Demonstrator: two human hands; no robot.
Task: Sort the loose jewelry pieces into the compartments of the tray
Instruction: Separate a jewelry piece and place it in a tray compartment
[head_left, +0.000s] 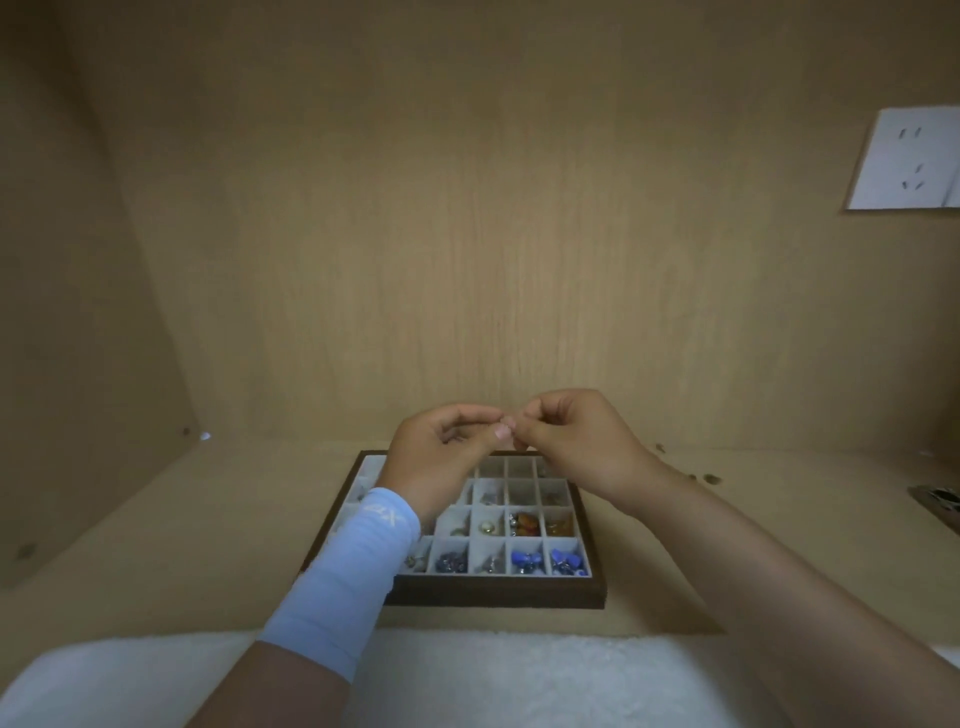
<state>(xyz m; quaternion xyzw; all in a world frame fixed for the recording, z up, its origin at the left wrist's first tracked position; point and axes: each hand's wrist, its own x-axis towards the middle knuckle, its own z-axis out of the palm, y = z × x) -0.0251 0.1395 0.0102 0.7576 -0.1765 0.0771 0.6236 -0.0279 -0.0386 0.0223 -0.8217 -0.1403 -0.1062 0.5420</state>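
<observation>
A dark wood-framed tray (498, 592) with pale compartments lies on the wooden surface. Blue beads (527, 561), amber and orange pieces (524, 525), a gold piece (487, 527) and dark beads (451, 562) sit in separate compartments. Above the tray's far half my left hand (441, 447) and my right hand (576, 441) meet fingertip to fingertip. Both pinch at the same tiny spot; whatever lies between the fingertips is too small to make out. My left forearm, in a light blue sleeve, hides the tray's left compartments.
Small loose pieces (709, 478) lie on the surface to the right of the tray, near the back wall. A dark object (935, 499) sits at the right edge. A white fluffy cloth (519, 675) covers the front. A white socket plate (909, 161) hangs on the back wall.
</observation>
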